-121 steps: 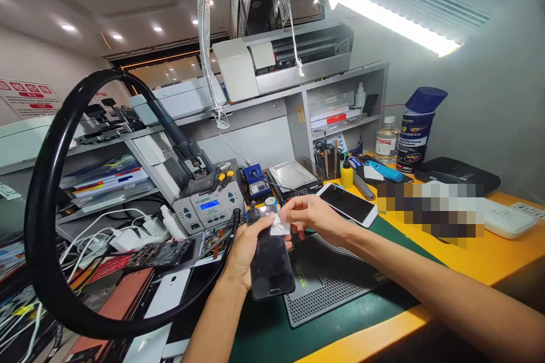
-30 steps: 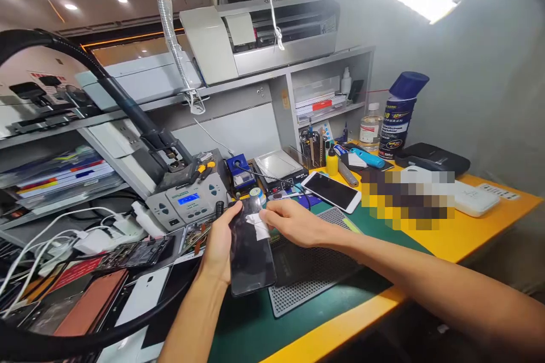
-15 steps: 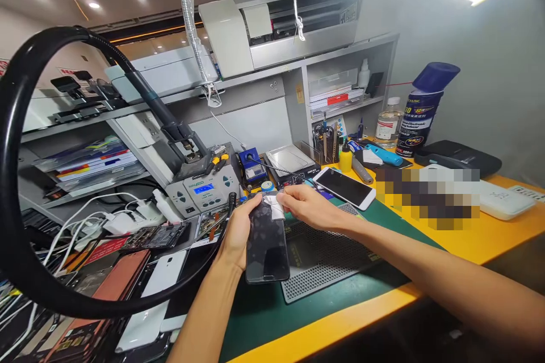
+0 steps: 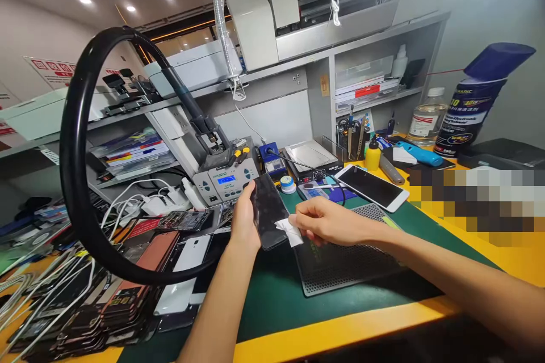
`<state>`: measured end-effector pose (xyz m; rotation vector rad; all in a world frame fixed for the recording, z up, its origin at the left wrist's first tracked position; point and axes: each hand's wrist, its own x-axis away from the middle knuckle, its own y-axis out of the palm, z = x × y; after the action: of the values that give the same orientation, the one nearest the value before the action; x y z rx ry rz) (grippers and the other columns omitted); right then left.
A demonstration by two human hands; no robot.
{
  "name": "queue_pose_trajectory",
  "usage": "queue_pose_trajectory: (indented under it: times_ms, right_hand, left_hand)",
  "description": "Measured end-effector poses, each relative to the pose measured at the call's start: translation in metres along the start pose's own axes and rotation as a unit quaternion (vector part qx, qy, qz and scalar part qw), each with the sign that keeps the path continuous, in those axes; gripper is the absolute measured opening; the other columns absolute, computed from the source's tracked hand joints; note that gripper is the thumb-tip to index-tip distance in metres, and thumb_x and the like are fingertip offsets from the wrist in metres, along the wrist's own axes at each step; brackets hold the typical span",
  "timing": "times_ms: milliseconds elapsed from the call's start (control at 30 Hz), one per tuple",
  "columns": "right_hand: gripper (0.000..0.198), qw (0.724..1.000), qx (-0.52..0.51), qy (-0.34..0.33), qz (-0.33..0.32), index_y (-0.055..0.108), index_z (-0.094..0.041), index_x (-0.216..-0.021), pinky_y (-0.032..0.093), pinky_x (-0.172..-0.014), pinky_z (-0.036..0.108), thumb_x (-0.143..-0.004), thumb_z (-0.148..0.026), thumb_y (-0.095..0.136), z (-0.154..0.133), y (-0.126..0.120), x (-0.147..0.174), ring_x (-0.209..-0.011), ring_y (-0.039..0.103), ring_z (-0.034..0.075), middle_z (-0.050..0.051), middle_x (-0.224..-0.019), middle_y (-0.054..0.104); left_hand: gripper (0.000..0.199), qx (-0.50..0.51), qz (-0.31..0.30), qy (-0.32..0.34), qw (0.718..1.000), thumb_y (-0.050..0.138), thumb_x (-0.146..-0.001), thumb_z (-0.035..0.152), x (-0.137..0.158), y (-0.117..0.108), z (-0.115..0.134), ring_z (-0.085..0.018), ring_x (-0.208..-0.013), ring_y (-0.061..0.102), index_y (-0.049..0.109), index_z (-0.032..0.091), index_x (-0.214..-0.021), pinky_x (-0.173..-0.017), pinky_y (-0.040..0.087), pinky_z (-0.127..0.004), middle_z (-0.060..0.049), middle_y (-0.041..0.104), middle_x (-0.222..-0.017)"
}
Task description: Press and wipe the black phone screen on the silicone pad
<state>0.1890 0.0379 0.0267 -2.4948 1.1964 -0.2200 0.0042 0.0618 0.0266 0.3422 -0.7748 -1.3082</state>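
Observation:
My left hand grips a black smartphone along its left side, with the thumb near the upper edge. The phone's dark glossy face is tilted up toward me and shows smudges. Between the fingers of my right hand is a crumpled white tissue, which lies against the phone's lower right edge. Under the right hand, a grey perforated plate rests on the green mat. A white phone with a dark screen lies beyond my right hand.
Stacked phone parts and white cables crowd the left. A hose in a black loop arches over them from a grey soldering station. A blue spray can, clear bottle and yellow bottle stand at the back right.
My right hand has drawn the tissue from the phone's top edge down to its lower right edge. The phone has tilted in my left hand. The camera view has swung left.

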Motion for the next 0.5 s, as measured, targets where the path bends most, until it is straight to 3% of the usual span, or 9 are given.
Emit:
queue_pose_trajectory:
  times_ms: [100, 267, 500]
  right_hand:
    - [0.037, 0.999, -0.021, -0.006, 0.045, 0.050, -0.019, -0.069, 0.043, -0.048, 0.021, -0.098, -0.042, 0.050, -0.001, 0.002, -0.002, -0.049, 0.055, 0.010, -0.003, -0.060, 0.055]
    - [0.036, 0.998, -0.023, -0.016, 0.063, 0.047, -0.020, -0.070, 0.042, -0.046, 0.021, -0.099, -0.041, 0.047, 0.005, 0.003, -0.006, -0.048, 0.057, 0.010, -0.004, -0.061, 0.055]
    - [0.035, 0.999, -0.012, -0.003, 0.033, 0.052, -0.018, -0.070, 0.044, -0.048, 0.021, -0.097, -0.039, 0.051, 0.003, 0.003, -0.003, -0.053, 0.060, 0.011, -0.002, -0.062, 0.059]
  left_hand:
    - [0.038, 0.017, -0.018, -0.022, 0.999, 0.056, -0.094, 0.046, -0.003, -0.001, -0.003, -0.025, -0.075, 0.075, 0.073, 0.014, -0.106, -0.075, 0.061, -0.039, -0.009, 0.077, -0.080]
    - [0.065, 0.041, -0.080, -0.068, 0.994, 0.040, -0.096, 0.064, 0.002, -0.001, -0.006, -0.030, -0.082, 0.074, 0.073, 0.008, -0.106, -0.078, 0.060, -0.047, -0.018, 0.076, -0.088]
    - [0.068, 0.083, -0.096, -0.055, 0.990, 0.036, -0.094, 0.070, 0.009, 0.001, 0.000, -0.030, -0.083, 0.072, 0.071, 0.012, -0.098, -0.078, 0.060, -0.048, -0.016, 0.073, -0.087]
